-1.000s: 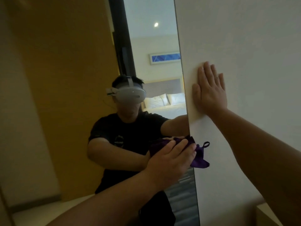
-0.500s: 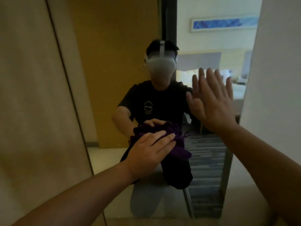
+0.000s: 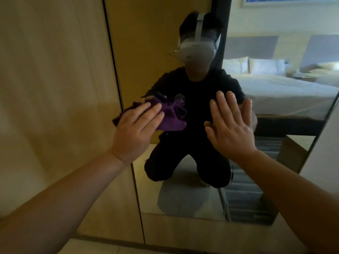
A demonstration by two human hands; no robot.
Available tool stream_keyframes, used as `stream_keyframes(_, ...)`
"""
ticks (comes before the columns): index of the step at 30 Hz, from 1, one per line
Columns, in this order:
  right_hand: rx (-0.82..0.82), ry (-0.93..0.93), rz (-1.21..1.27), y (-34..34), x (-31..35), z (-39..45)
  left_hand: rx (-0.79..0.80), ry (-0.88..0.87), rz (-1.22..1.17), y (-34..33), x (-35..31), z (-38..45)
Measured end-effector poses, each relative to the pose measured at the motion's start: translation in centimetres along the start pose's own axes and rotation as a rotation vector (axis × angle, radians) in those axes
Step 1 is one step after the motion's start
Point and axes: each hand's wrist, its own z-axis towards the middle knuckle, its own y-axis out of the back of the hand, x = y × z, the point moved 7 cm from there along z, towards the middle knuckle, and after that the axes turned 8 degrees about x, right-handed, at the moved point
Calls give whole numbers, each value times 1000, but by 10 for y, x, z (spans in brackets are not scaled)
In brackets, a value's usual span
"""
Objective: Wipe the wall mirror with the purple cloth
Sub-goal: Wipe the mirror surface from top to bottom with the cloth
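Note:
The tall wall mirror [image 3: 165, 52] fills the middle and right of the head view, with its left edge against a tan wood panel. My left hand [image 3: 135, 131] presses the crumpled purple cloth [image 3: 170, 118] flat against the glass near that left edge. My right hand [image 3: 231, 125] lies open with fingers spread and pointing up, its palm toward the glass to the right of the cloth. The mirror reflects a kneeling person in dark clothes with a headset, and a bed behind.
A tan wood panel [image 3: 55, 88] stands left of the mirror. A white wall [image 3: 328, 153] borders the mirror's right edge. The mirror's bottom edge [image 3: 183, 216] sits a little above the floor, above a wooden base strip.
My left hand has slid the cloth leftward across the glass, from the right edge to near the left edge. My right hand left the white wall and now faces the glass. The view dropped lower.

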Motion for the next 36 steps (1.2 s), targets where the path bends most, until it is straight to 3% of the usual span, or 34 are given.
stream_keyframes(10,-101,-7,-40,-7,0,-1,-345,8,69,-5,61,55)
stream_keyframes(15,-121,-30,-30,-9,-2,-2,-203,-90,87,-12,27,52)
stream_keyframes(18,-119,-42,-7,-10,-3,-3,-195,-111,70,-30,0,26)
stream_keyframes(24,-80,-60,51,-12,-4,-6,76,-338,-39,-89,-72,-117)
stream_keyframes(29,-96,-49,33,-12,-4,-5,293,-339,-73,-124,-101,-204)
stream_keyframes(33,-103,-49,38,-10,-2,-3,352,-287,-150,-111,-99,-190)
stream_keyframes(36,-115,-50,24,-9,-3,-3,226,-208,-217,-80,-83,-124)
